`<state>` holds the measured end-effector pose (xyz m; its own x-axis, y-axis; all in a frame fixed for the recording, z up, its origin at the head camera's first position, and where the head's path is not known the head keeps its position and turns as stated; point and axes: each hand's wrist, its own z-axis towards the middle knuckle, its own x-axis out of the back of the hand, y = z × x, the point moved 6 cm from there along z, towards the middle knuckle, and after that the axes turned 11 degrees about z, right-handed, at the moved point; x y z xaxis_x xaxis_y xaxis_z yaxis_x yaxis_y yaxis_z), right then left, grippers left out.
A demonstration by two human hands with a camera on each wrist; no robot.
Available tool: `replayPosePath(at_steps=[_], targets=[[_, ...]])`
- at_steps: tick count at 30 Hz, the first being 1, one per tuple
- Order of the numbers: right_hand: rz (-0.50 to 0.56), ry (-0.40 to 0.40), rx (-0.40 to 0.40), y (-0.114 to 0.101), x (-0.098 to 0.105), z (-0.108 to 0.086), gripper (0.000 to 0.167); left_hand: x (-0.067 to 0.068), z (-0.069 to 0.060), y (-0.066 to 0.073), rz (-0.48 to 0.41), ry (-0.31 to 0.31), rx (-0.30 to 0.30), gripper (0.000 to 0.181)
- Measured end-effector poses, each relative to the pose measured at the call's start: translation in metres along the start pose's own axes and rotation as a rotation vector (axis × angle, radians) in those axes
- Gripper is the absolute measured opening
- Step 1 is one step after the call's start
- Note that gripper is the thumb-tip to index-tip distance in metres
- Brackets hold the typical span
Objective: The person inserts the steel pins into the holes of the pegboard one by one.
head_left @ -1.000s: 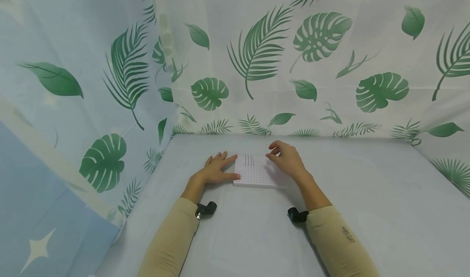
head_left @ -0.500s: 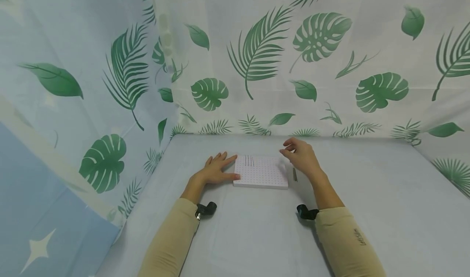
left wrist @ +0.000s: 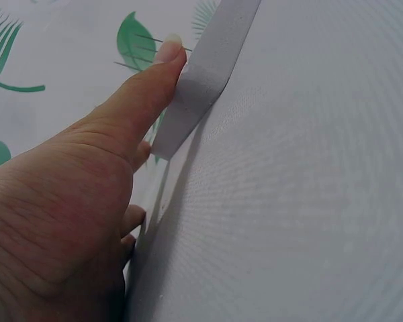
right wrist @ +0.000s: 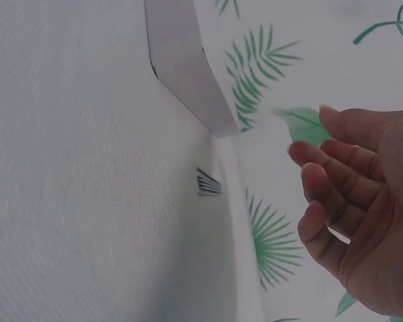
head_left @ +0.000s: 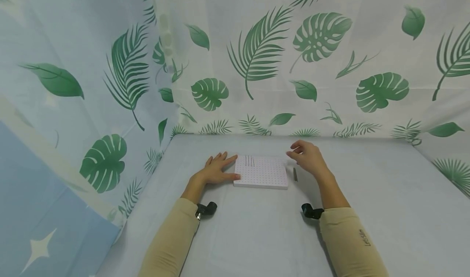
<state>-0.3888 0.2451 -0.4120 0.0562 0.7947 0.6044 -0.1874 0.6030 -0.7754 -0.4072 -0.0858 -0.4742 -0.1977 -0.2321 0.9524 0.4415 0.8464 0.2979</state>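
A white board (head_left: pixel 262 176) dotted with rows of small holes lies on the table. Several thin dark pins (head_left: pixel 249 160) stand in a row near its far left corner; their tips also show past the thumb in the left wrist view. My left hand (head_left: pixel 213 172) lies along the board's left edge with fingers spread, the thumb (left wrist: pixel 148 84) resting on the near left corner. My right hand (head_left: pixel 309 158) hovers beyond the board's right side, fingers loosely bent, nothing visible between them. Below it, a small bundle of thin dark pins (head_left: pixel 295 175) lies on the table beside the board.
The white cloth-covered table (head_left: pixel 253 228) extends around the board. A leaf-patterned curtain (head_left: pixel 257 65) hangs behind the table's far edge, and another curtain (head_left: pixel 84 118) borders it on the left. Small black wrist cameras sit on both forearms.
My right hand has moved right, from over the board's right part to past its right edge, uncovering the loose pins on the table. My left hand and the board stay in place.
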Motion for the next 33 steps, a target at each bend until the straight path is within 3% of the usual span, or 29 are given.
replayPosePath(at_steps=[6, 16, 26, 33], targets=[[0.007, -0.023, -0.010, 0.004, 0.004, -0.002, 0.033, -0.003, 0.001, -0.002, 0.013, -0.006, 0.002, 0.094], [-0.031, -0.135, -0.188, 0.022, 0.003, -0.005, 0.034, -0.004, 0.001, -0.001, 0.012, -0.008, 0.001, 0.095], [-0.052, -0.215, -0.265, 0.027, 0.004, -0.010, 0.024, -0.001, 0.000, 0.001, 0.006, 0.000, -0.005, 0.094], [-0.059, -0.263, -0.264, 0.029, 0.003, -0.013, 0.020, 0.000, -0.001, 0.001, 0.014, 0.000, 0.002, 0.093]])
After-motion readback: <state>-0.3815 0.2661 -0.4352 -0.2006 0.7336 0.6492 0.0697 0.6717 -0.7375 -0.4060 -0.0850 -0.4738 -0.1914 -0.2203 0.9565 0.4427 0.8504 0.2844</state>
